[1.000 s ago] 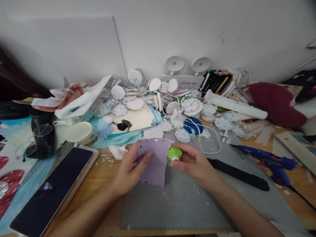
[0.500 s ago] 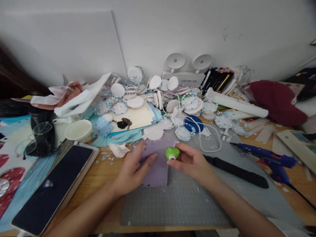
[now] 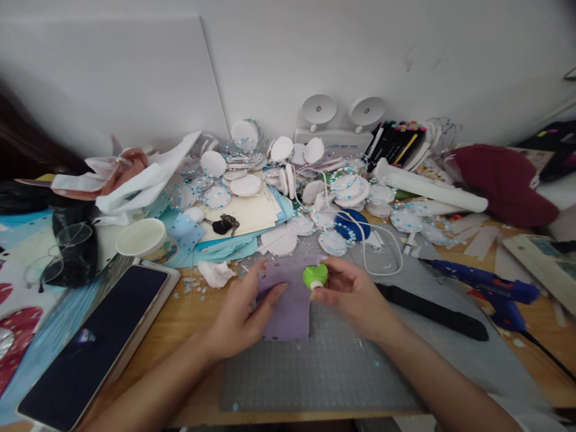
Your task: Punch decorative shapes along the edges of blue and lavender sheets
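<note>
My left hand point(image 3: 245, 312) grips the left side of a purple sheet of paper point(image 3: 288, 312), thumb lying across its front. Small notches and holes show along the sheet's upper left and bottom edges. In my right hand point(image 3: 353, 294) is a green craft punch point(image 3: 315, 276) with a white button, held between thumb and fingers at the sheet's right edge. Whether the paper sits inside the punch's slot I cannot tell. Both hands are above a grey cutting mat point(image 3: 324, 378).
A phone point(image 3: 92, 348) lies at left near a paper cup point(image 3: 141, 237). White discs with blue beads point(image 3: 245, 186) are heaped behind. To the right are a black stick-like object point(image 3: 434, 312), a blue glue gun point(image 3: 486, 282) and a white cable point(image 3: 402, 258).
The green punch has tilted slightly in my right hand and sits a little lower against the sheet's edge. The purple sheet has shifted slightly to the right.
</note>
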Demonstrator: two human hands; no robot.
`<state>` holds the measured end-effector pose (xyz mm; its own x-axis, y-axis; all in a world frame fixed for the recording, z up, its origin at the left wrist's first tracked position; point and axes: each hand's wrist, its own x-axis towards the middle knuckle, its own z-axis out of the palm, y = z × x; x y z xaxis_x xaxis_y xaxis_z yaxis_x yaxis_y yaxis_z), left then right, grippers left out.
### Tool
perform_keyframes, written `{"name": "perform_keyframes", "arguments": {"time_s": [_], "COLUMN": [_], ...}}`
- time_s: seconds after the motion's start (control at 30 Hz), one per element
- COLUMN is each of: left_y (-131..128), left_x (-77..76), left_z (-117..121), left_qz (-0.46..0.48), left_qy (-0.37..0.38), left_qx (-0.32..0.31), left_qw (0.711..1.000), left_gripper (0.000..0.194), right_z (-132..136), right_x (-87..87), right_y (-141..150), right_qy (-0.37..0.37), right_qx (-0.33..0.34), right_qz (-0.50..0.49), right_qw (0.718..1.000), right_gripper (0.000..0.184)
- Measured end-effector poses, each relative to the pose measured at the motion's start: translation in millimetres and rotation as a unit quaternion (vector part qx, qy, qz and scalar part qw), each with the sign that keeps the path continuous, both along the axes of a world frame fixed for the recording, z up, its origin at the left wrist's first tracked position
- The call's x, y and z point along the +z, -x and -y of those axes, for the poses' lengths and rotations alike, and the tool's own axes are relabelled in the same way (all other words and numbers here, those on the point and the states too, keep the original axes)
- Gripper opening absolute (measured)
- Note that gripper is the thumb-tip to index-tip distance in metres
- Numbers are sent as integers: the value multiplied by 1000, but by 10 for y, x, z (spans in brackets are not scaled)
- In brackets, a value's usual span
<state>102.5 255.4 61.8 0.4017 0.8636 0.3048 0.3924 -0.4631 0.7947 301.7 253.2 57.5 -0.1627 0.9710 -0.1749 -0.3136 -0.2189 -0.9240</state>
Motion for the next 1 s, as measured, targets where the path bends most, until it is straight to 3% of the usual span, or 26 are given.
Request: {"name": "perform_keyframes", "arguments": {"time_s": [0.23,0.6,0.73,0.9,1.0], "left_y": [0,-8,-5,35,55], "left_x": [-26,-11,63,171,211], "left_z": [39,48,35,-38,-77], "left_qz": [-11,-2,77,212,132], "left_qy": [-16,-5,106,298,330], "left_qx": [4,-37,-67,-100,-118], "left_qw": [1000,999,989,926,927], "left_gripper": [13,15,16,49,42], "right_z": [-6,26,47,73,104], "right_x": [-7,-45,-34,20,19], "right_y": [-33,-66,-89,-21,78], "right_qy": [3,-26,-44,-60,-61], "right_qx": [24,0,23,120,180], "right_qz": [-40,25,25,57,104], "right_qw": [999,999,998,989,976], "right_gripper": [31,41,40,33,26]}}
